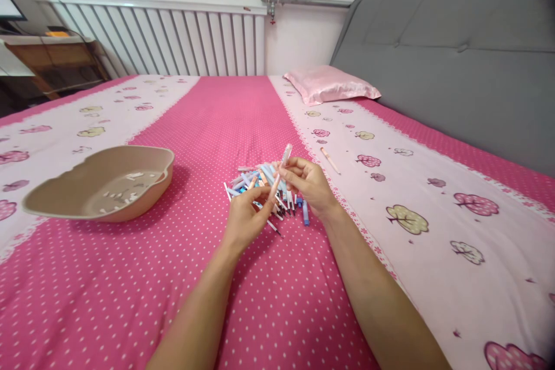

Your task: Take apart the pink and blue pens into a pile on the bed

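Pink pen [287, 153] held over pen-part pile [263, 176].
It is pinched by closed fingers: low in left hand [248, 211], higher in right hand [313, 186].

Movement low under the left hand [251, 214] and right hand [307, 182] is obstructed by the heap of pen parts [262, 176]. A lane of polka-dot bedsheet [197, 185] is left open between heap and tan plastic basin [113, 167], whose raised wall must be cleared. Rightward, passage is interrupted by one orange-and-white pen [330, 160]; farther off, it is bounded by the grey headboard [455, 52].
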`<act>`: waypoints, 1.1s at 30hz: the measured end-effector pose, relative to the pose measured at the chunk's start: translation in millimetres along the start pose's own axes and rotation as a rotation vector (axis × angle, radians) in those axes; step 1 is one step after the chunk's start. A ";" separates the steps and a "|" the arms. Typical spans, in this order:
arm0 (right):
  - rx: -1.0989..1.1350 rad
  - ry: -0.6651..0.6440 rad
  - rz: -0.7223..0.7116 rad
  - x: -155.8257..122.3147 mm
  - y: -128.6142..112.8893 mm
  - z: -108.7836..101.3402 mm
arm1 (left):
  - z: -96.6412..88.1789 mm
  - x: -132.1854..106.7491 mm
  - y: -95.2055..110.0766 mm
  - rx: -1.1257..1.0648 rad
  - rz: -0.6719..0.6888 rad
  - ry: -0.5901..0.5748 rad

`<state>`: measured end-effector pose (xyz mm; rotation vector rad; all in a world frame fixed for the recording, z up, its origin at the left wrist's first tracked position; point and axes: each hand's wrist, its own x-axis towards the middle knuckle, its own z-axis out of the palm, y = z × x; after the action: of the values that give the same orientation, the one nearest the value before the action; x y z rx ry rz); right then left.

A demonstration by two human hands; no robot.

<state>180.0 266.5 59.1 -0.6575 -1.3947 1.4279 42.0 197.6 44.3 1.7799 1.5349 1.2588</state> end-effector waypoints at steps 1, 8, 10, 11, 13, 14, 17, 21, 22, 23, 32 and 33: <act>0.006 -0.010 -0.007 0.1 -0.1 0.0 | -0.1 -0.1 -0.5 0.003 -0.003 -0.006; 0.014 -0.057 0.007 -0.7 -2.9 -1.2 | -1.8 -0.4 1.1 -0.005 -0.004 -0.049; 0.004 -0.075 0.008 -1.3 -4.2 -1.7 | -2.6 -0.5 2.6 0.001 0.001 -0.059; -0.004 -0.081 0.010 -1.6 -4.8 -1.7 | -3.0 -0.4 3.3 0.006 0.004 -0.065; -0.017 -0.085 0.010 -1.9 -5.6 -1.2 | -3.4 -0.3 4.3 0.015 0.009 -0.073; -0.019 -0.084 0.011 -2.0 -5.7 -0.6 | -3.4 -0.3 4.6 0.015 0.009 -0.075; -0.012 -0.042 -0.011 -1.7 -6.0 2.2 | -2.8 -0.2 4.8 0.002 0.011 -0.062; 0.006 0.155 -0.081 -0.4 -11.5 4.0 | -1.8 -0.4 5.8 -0.015 -0.002 -0.053; 0.015 0.223 -0.087 0.2 -13.3 2.8 | -1.7 -0.4 6.3 -0.017 -0.005 -0.047; 0.027 0.291 -0.087 0.9 -14.3 0.7 | -1.6 -0.3 6.6 -0.023 -0.009 -0.037; -0.811 0.418 0.221 6.4 20.0 -30.6 | -2.2 2.9 -1.1 -0.327 -0.161 0.172; -0.956 0.397 0.245 5.9 23.3 -31.0 | -2.8 3.3 -2.5 -0.348 -0.176 0.201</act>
<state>199.1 288.2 32.6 -1.6601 -1.6610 0.6550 38.1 200.7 44.7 1.3048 1.4340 1.5425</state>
